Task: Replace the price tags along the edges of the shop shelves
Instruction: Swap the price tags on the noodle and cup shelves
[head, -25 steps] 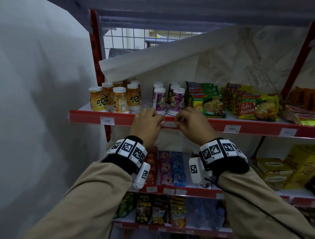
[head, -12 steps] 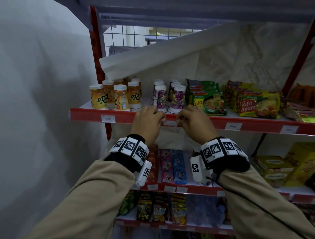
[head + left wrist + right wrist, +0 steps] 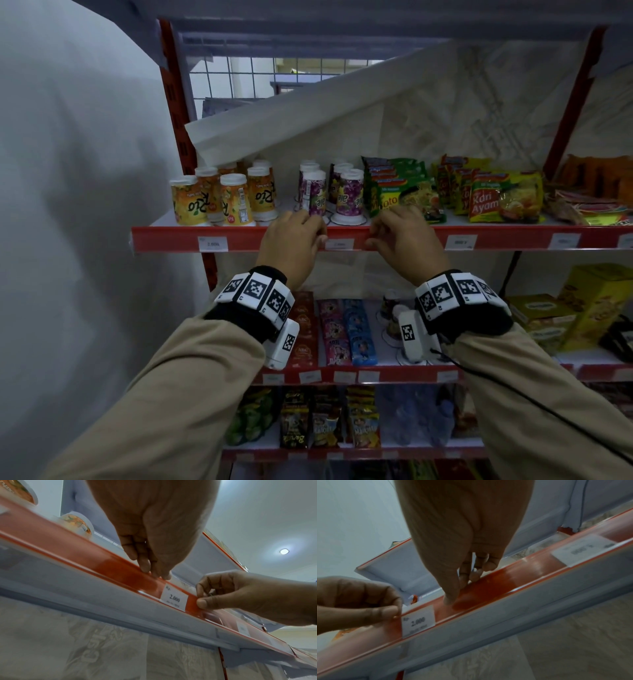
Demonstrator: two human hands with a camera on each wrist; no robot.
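A white price tag printed 2.000 sits in the red edge strip of the upper shelf, below the purple cups. My left hand pinches the strip's top edge just left of the tag. My right hand pinches it just right of the tag. In the left wrist view the tag lies between my left hand and my right hand, whose thumb presses the strip's front. In the right wrist view my right hand is beside the tag.
Other tags sit along the same strip. Orange cups, purple cups and noodle packs stand on the shelf just behind my fingers. Lower shelves hold sachets and snacks. A grey wall is to the left.
My hands have drawn slightly apart along the strip, the right one shifting right, so more of the tag shows between them. Both still grip the strip's edge.
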